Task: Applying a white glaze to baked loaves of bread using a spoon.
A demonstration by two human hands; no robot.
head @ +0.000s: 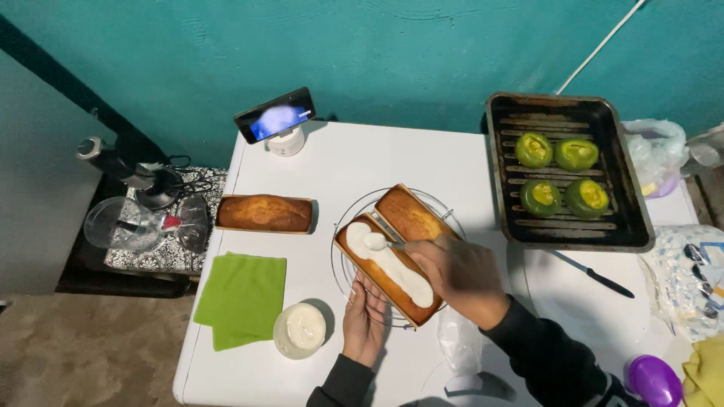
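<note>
Two golden loaf cakes lie side by side on a round wire rack (341, 265). The nearer loaf (354, 258) carries a band of white cream along its top. My right hand (458, 271) grips a spoon (377, 243) whose bowl rests in the cream at the loaf's far end. My left hand (364, 324) is pressed against the rack's near edge under that loaf, fingers spread. The second loaf (411, 214) is plain. A round bowl of white cream (300, 330) stands left of my left hand.
A third loaf (264, 213) lies at the left, with green napkins (241, 295) below it. A dark roasting pan (567, 226) holds several green stuffed peppers. A knife (596, 276), a propped phone (274, 114), bags and a purple egg-shaped thing (654, 380) sit around.
</note>
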